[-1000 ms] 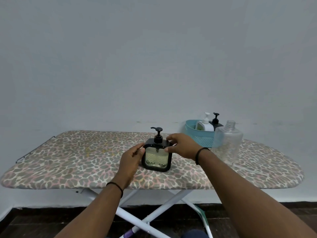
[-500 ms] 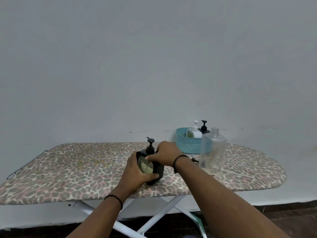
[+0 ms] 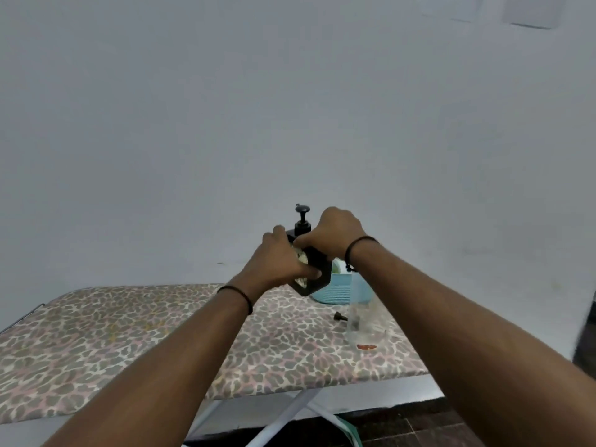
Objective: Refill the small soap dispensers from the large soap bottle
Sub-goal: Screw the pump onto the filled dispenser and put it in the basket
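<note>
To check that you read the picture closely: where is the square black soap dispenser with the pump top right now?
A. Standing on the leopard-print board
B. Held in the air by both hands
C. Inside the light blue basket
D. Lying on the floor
B: the left hand and right hand both grip the square black soap dispenser, tilted, above the leopard-print board.

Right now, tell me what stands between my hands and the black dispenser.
Nothing visible does. The left hand grips the black dispenser by its side and the right hand grips its top beside the pump. The dispenser is held tilted above the board.
</note>
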